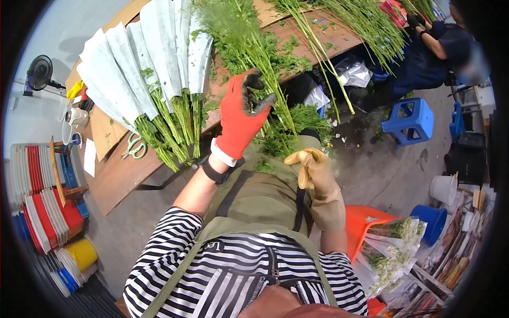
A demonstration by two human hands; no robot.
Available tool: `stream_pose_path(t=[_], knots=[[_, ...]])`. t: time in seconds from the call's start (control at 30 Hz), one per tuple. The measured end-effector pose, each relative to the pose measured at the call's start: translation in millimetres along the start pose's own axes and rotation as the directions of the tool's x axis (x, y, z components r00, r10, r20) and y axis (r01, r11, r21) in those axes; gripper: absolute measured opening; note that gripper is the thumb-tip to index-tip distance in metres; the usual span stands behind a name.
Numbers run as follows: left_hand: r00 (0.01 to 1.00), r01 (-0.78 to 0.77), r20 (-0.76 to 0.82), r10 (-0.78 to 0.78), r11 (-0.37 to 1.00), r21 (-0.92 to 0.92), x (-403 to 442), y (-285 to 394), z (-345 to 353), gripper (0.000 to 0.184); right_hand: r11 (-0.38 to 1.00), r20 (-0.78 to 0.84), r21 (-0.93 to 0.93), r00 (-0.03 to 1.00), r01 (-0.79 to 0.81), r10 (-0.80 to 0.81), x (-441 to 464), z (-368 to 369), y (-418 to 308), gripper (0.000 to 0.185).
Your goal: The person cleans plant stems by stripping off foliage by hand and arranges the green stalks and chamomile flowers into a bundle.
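Note:
My left hand [245, 108], in a red glove with a dark palm, reaches over the table edge. Its thumb and fingers are apart, curved beside a leafy bunch of long green stems [273, 79]. Lower right, my right hand [313, 167] wears a tan rubber glove. Its fingers are curled together at the lower end of a thin green stem [290, 121]; the exact grip is partly hidden. Cut leaves [302, 119] hang at the table edge in front of my apron. Left of my hands lie several stem bundles [175, 130] in white paper wraps [143, 47].
Green-handled scissors [135, 147] lie on the wooden table [119, 183]. More long stems [350, 26] spread at the back right, near another person [429, 53]. A blue stool [408, 122] stands right. An orange chair [360, 222] with wrapped white flowers [389, 254] is beside me.

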State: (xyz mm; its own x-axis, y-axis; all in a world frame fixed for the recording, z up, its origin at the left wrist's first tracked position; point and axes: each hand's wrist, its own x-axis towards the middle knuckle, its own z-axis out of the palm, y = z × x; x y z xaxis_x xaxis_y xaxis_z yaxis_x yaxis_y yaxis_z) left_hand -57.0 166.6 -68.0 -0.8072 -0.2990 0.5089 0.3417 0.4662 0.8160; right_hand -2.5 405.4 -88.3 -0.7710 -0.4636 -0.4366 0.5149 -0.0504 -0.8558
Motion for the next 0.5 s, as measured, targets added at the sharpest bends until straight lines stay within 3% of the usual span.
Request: stream_pose_path(t=[0.17,0.5], knots=[[0.993,-0.114,0.005,0.116,0.975,0.191,7.8,6.2,-1.7,0.053,1.0,0.033,-0.025,0.999,0.006,-0.005,0.0,-3.6,-1.0,0.042],[0.997,-0.06,-0.038,0.069,0.979,0.195,3.7,-12.6,-0.6,0.031,0.999,0.025,-0.028,0.999,-0.023,0.023,-1.6,-4.4,12.4,0.036]])
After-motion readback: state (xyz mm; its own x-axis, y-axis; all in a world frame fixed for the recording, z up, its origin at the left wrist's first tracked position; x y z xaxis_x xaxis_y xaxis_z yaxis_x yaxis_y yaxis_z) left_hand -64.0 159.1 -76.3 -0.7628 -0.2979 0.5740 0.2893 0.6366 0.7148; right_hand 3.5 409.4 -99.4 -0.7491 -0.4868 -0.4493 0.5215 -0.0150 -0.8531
